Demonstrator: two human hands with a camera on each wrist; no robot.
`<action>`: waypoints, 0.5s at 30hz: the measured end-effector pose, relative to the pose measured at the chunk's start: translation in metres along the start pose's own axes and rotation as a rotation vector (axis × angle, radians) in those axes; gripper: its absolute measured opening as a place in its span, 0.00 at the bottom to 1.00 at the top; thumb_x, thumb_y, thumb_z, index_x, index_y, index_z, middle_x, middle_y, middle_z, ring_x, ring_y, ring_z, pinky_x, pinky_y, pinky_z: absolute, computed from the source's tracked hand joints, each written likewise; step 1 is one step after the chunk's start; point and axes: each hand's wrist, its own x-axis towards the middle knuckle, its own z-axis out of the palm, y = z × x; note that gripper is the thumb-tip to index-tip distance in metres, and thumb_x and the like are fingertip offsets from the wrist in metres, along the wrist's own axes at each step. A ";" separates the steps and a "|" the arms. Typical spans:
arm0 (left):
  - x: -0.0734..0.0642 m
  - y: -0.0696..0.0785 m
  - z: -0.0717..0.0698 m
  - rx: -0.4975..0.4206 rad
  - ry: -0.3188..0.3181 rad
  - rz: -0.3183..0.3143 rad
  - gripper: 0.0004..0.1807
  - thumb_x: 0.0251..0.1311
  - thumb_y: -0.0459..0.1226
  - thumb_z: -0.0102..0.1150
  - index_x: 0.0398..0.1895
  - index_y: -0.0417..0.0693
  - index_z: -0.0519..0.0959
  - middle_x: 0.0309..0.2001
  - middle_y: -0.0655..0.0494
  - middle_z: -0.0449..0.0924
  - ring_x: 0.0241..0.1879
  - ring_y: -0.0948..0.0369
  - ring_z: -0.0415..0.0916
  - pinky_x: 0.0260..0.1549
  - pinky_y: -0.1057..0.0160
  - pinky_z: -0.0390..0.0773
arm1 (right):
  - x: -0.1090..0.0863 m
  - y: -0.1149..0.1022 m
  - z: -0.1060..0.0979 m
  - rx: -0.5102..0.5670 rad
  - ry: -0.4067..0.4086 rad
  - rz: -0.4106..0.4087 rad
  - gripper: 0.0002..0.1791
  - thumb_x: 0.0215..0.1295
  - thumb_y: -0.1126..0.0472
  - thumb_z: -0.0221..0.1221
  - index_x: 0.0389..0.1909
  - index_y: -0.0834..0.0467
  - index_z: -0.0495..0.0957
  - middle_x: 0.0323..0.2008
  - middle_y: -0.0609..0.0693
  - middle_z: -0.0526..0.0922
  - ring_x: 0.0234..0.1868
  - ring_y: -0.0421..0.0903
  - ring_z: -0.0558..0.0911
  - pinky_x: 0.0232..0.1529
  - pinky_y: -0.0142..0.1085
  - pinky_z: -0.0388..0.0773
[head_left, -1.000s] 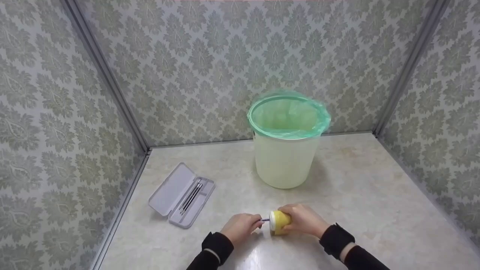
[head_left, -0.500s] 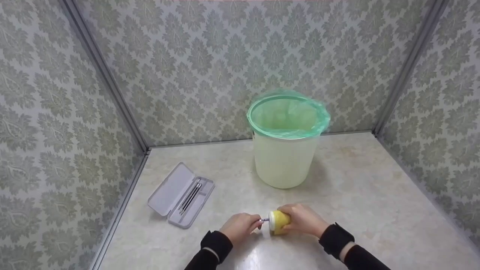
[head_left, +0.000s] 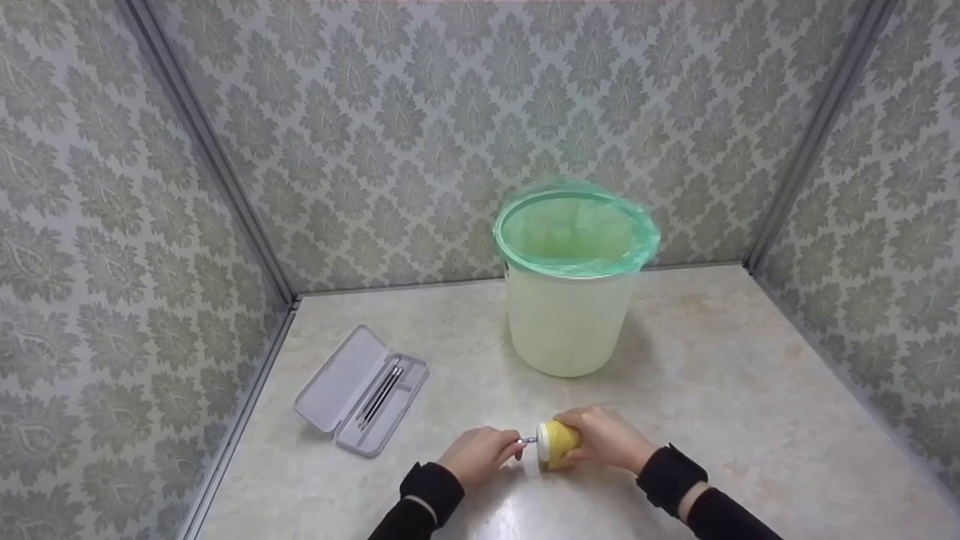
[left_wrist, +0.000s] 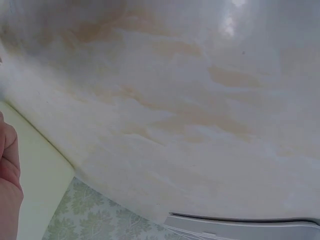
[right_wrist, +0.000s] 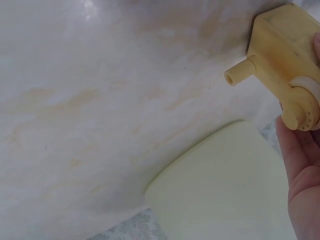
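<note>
Low in the middle of the head view, my right hand [head_left: 606,439] grips a yellow pencil sharpener [head_left: 559,444] with a white front. Its yellow body [right_wrist: 282,45] and a stubby peg [right_wrist: 241,71] on the side show in the right wrist view. My left hand [head_left: 480,454] pinches a pencil [head_left: 528,440] between thumb and fingers. Only a short piece of that pencil shows, running from the fingertips to the sharpener's white front. Just the edge of the left hand [left_wrist: 9,185] enters the left wrist view, and the pencil is out of sight there.
An open grey pencil case [head_left: 382,405] with several pencils [head_left: 381,397] lies to the left. Behind the hands stands a pale bin [head_left: 570,322] with a green liner [head_left: 637,240]. Patterned wall panels [head_left: 420,135] enclose the marbled table [head_left: 720,360] at the back and sides.
The left hand has shifted very slightly left, and the visible piece of pencil looks lighter than before. The right hand and the sharpener have stayed almost where they were.
</note>
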 end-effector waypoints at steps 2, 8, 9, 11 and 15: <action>0.000 0.000 0.000 -0.003 -0.002 -0.003 0.17 0.77 0.49 0.48 0.33 0.56 0.82 0.26 0.64 0.81 0.26 0.70 0.68 0.33 0.69 0.72 | 0.000 0.000 0.000 0.007 -0.008 0.007 0.26 0.45 0.60 0.79 0.48 0.59 0.84 0.43 0.52 0.91 0.42 0.49 0.89 0.47 0.41 0.85; 0.000 0.000 0.000 -0.037 -0.018 -0.014 0.17 0.77 0.50 0.48 0.34 0.56 0.82 0.26 0.65 0.80 0.26 0.71 0.68 0.33 0.69 0.72 | 0.001 -0.001 -0.001 0.006 -0.022 0.012 0.27 0.45 0.60 0.78 0.49 0.59 0.84 0.44 0.52 0.91 0.43 0.50 0.89 0.48 0.41 0.85; 0.000 0.000 0.000 -0.048 -0.022 -0.015 0.17 0.77 0.50 0.47 0.34 0.56 0.82 0.26 0.65 0.80 0.26 0.71 0.68 0.33 0.69 0.72 | 0.001 -0.001 -0.001 0.006 -0.022 0.010 0.27 0.45 0.60 0.78 0.49 0.59 0.84 0.44 0.52 0.91 0.43 0.50 0.89 0.48 0.41 0.85; -0.001 -0.001 0.000 -0.067 -0.028 -0.015 0.17 0.77 0.50 0.47 0.34 0.56 0.83 0.26 0.64 0.80 0.27 0.71 0.68 0.34 0.69 0.72 | 0.002 -0.001 -0.001 0.005 -0.027 0.008 0.26 0.45 0.60 0.78 0.49 0.59 0.84 0.44 0.52 0.91 0.43 0.50 0.89 0.48 0.41 0.85; -0.001 -0.002 0.000 -0.097 -0.039 -0.015 0.18 0.78 0.50 0.47 0.34 0.56 0.83 0.28 0.61 0.83 0.27 0.71 0.68 0.34 0.69 0.72 | 0.002 -0.001 -0.001 0.002 -0.036 0.002 0.26 0.46 0.60 0.78 0.48 0.59 0.84 0.43 0.52 0.91 0.43 0.49 0.89 0.47 0.41 0.85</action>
